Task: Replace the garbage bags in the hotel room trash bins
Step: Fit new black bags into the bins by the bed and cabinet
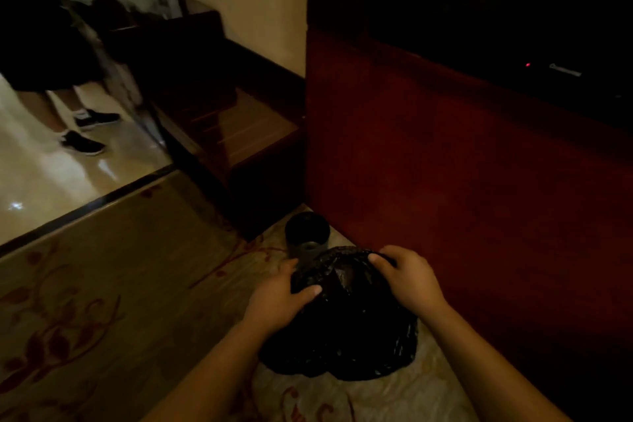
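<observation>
Here, both hands grip a crumpled black garbage bag (346, 319) that sits on the patterned carpet (102, 267) near the bottom centre of the view. The left hand (281, 298) clasps the bag's upper left edge, its thumb laid across the plastic and its fingers curled behind the rim. The right hand (407, 277) pinches the upper right edge, fingers folded over the top of the film. Between them the bag's mouth appears gathered and partly spread, though the dim light hides what lies inside it.

Just beyond the bag, on its far side and touching or nearly touching it, stands a small dark round trash bin (307, 233), upright, with its open top showing only blackness. The bin sits close against the corner of a dark red wooden cabinet (445, 164) that fills the right side. A tiny red light (528, 64) glows in the dark upper part of that cabinet.

To the far left, a shiny pale tiled floor (51, 181) begins past a dark threshold strip, and another person's legs in black shoes (84, 142) stand there.
</observation>
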